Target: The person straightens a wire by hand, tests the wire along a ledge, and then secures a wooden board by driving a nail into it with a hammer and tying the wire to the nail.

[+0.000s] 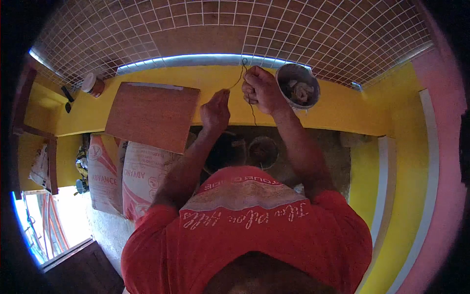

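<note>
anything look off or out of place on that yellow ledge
The brown board sits askew on the yellow ledge, its near side jutting past the front edge above the sacks. I see nothing clearly spilled.

Red short-sleeved T-shirt (pixel 245 240), white cursive lettering (pixel 247 220), pale printed chest band (pixel 245 197), bare forearms (pixel 302 142)

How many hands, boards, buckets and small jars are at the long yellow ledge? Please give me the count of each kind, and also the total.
Hands: 2 (left hand, right hand)
Board: 1
Bucket: 1
Small jar: 1
Total: 5
</note>
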Tool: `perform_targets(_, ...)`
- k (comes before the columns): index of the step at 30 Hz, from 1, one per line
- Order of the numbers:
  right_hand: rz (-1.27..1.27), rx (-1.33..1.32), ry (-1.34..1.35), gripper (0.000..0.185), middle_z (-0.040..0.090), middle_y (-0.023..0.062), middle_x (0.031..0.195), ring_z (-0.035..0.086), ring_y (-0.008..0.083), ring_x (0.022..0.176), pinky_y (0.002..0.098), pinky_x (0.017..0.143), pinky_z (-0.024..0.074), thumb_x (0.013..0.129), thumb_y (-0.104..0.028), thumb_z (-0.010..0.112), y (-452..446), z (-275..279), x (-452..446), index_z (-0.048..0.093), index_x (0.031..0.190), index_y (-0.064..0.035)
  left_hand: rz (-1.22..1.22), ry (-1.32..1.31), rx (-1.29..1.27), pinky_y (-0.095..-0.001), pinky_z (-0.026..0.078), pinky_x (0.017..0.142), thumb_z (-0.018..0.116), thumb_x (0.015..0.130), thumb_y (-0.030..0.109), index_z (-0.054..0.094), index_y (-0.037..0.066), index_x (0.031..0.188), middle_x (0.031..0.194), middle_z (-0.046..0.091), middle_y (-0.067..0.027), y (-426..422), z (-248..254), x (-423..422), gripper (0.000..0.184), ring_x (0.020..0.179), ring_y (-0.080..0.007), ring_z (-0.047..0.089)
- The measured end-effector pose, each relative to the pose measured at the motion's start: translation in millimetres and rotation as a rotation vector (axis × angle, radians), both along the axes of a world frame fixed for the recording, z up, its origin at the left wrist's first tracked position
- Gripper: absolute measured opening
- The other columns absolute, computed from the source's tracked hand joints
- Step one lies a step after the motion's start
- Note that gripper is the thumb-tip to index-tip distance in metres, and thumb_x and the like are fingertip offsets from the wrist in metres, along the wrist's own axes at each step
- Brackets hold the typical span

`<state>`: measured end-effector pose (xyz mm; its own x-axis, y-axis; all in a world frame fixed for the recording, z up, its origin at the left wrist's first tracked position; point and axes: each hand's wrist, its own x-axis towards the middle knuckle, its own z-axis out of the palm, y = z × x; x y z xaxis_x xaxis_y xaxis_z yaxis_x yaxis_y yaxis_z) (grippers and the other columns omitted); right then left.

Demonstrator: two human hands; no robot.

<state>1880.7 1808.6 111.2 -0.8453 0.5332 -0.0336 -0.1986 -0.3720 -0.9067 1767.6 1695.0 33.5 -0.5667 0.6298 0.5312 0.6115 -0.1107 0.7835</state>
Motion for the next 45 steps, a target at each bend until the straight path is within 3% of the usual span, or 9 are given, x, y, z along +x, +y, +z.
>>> perform_targets(5,0.175,-0.014,0.067,0.01,0.042,-0.0024,0.061,0.038,0.0074,0.049,0.0238,0.043,0.0325,0.093,-0.02,0.05,12.5,6.5,-17.8,0.05,0.092,-0.0099,-0.099,-0.011,0.218,-0.0318,0.049,0.062,0.052,0.093,0.018,0.061,0.002,0.104,0.083,0.065,-0.0153,50.8,-12.9,-8.8,0.022,0.07,-0.0175,0.063)
perform_targets(10,-0.182,0.874,-0.17,0.014,0.05,-0.0001,0.066,0.047,0.0075,0.058,0.0229,0.051,0.0388,0.094,-0.017,0.051,43.4,14.5,-6.3,0.056,0.091,-0.0043,-0.706,-0.963,0.079,-0.0242,0.042,0.051,0.051,0.094,0.019,0.056,0.008,0.107,0.073,0.058,-0.0049,48.8,-6.3,-18.0,0.017,0.056,-0.0109,0.053)
perform_targets(17,-0.418,0.968,-0.147,0.029,0.06,0.0108,0.08,0.061,0.0209,0.077,0.0338,0.073,0.0469,0.094,-0.026,0.043,47.0,5.3,-2.8,0.056,0.087,-0.0001,-1.015,-1.326,0.136,-0.0235,0.039,0.043,0.049,0.092,0.009,0.051,0.01,0.1,0.076,0.056,-0.0023,34.9,20.8,17.3,0.008,0.048,-0.0084,0.045)
perform_targets(25,-0.508,0.962,-0.184,0.026,0.062,0.0105,0.079,0.062,0.0232,0.072,0.0335,0.066,0.0481,0.093,-0.017,0.038,50.9,-1.2,-11.8,0.054,0.081,-0.0011,-0.469,-0.355,0.221,-0.022,0.031,0.041,0.048,0.094,0.011,0.05,0.01,0.104,0.071,0.052,-0.0006,59.7,-8.2,46.7,0.01,0.047,-0.004,0.037)
perform_targets(28,-0.511,1.055,-0.28,0.02,0.061,0.0104,0.076,0.06,0.0228,0.067,0.0349,0.059,0.0462,0.091,-0.013,0.041,57.3,-2.5,-8.3,0.053,0.079,-0.0016,-0.633,-0.688,0.118,-0.0217,0.033,0.044,0.043,0.096,0.012,0.051,0.008,0.099,0.067,0.05,-0.0002,43.5,15.8,42.2,0.01,0.047,-0.0049,0.038)
perform_targets(32,-0.477,0.476,-0.137,0.032,0.055,0.0037,0.064,0.041,0.0093,0.045,0.0269,0.042,0.032,0.094,-0.029,0.045,43.4,4.1,-20.1,0.052,0.073,-0.0067,-0.766,-1.144,0.052,-0.0214,0.031,0.044,0.042,0.097,0.016,0.053,0.008,0.094,0.063,0.046,0.0008,24.1,45.4,43.5,0.014,0.046,-0.0054,0.036)
perform_targets(36,-0.53,0.973,-0.121,0.033,0.047,0.0005,0.057,0.034,0.0082,0.04,0.026,0.037,0.0236,0.094,-0.031,0.043,73.5,-37.9,-34.5,0.049,0.071,-0.0077,-0.548,-0.772,-0.147,-0.026,0.035,0.044,0.046,0.096,0.023,0.054,0.007,0.096,0.065,0.051,-0.0013,20.9,43.1,28.4,0.018,0.048,-0.0103,0.042)
perform_targets(41,-0.099,0.161,-0.399,0.028,0.05,0.0103,0.063,0.048,0.0188,0.053,0.0348,0.05,0.0386,0.093,-0.021,0.043,64.8,-16.1,-25.1,0.049,0.072,-0.0024,-0.265,0.316,-0.117,-0.0337,0.044,0.052,0.051,0.092,0.018,0.059,0.008,0.095,0.073,0.061,-0.0023,11.5,-6.6,-30.5,0.014,0.058,-0.0194,0.056)
perform_targets(45,0.194,1.037,-0.468,0.033,0.052,0.0131,0.063,0.051,0.0282,0.055,0.0387,0.056,0.0414,0.094,-0.026,0.042,41.5,-45.1,-8.9,0.05,0.074,-0.0015,-0.215,-0.296,-0.732,-0.0434,0.046,0.085,0.048,0.087,0.011,0.062,0.012,0.11,0.106,0.064,-0.0166,-22.8,19.8,-94.3,0.027,0.097,-0.0298,0.061)
